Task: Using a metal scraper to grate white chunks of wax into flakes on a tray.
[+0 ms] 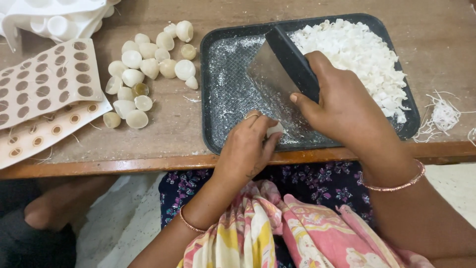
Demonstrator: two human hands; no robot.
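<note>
The right hand [342, 106] is gripping the black handle of a flat metal scraper blade [277, 82], fingers wrapped over the top edge, and the blade is standing tilted with its lower edge down on the dark tray [218, 124]. The left hand [248, 144] is closing its fingers around one small white piece [274, 130], pinning it to the tray floor just beside the blade's edge. A single heap of chopped white bits [362, 59] is filling the tray's far right part — too many to count.

On the wooden table [163, 134] to the left of the tray, a cluster of pale rounded pieces [148, 64] is lying loose, roughly twenty in all. Further left, two sheets with round holes [44, 94] are overlapping, and one white moulded tray [54, 20] is sitting at the top corner. A tangle of white threads [441, 116] is lying right of the tray. Each wrist is wearing one thin bangle.
</note>
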